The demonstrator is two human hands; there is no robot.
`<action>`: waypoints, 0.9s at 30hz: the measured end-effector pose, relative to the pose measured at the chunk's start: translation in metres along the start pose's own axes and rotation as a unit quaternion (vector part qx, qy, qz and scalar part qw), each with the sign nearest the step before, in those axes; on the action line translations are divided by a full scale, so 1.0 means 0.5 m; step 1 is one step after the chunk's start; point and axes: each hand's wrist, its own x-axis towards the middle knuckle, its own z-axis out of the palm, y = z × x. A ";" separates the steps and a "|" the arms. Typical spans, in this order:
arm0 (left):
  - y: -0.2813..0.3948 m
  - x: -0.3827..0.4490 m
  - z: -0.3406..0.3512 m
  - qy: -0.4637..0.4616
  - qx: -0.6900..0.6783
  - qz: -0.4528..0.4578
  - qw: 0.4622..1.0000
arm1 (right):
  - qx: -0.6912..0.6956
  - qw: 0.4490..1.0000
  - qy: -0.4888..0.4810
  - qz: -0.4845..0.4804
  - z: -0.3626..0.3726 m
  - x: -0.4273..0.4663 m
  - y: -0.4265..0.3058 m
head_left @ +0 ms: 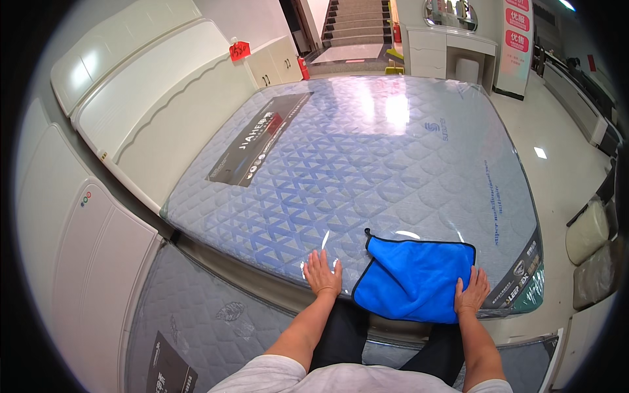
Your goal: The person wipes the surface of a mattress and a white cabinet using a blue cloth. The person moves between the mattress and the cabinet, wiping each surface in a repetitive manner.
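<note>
A blue microfiber cloth [417, 277] with black edging lies spread near the front edge of a plastic-wrapped mattress [393, 196]. Its upper left corner is folded over, and a small black loop sticks up there. To the left of the cloth, my left hand [323, 275] rests palm down on the plastic film, fingers apart and holding nothing. My right hand [471, 291] lies at the cloth's right edge, thumb against the blue fabric and the fingers spread over the edge and the film. What is under its palm is hidden.
A cream headboard [162, 123] stands at the mattress's left side, with a red tag on top. Another wrapped mattress [221, 319] lies below on the left. Behind are a white dressing table [427, 46], stairs [356, 24] and a fire extinguisher [302, 68].
</note>
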 end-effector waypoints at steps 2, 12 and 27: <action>-0.002 -0.001 0.002 0.015 0.003 0.006 1.000 | 0.002 1.000 -0.003 0.001 -0.001 0.000 -0.002; -0.004 -0.001 0.008 0.020 0.010 0.007 1.000 | 0.007 1.000 0.006 -0.005 0.001 -0.001 0.001; -0.005 0.003 0.004 0.016 0.001 0.012 1.000 | 0.023 1.000 0.017 -0.003 0.001 -0.003 -0.001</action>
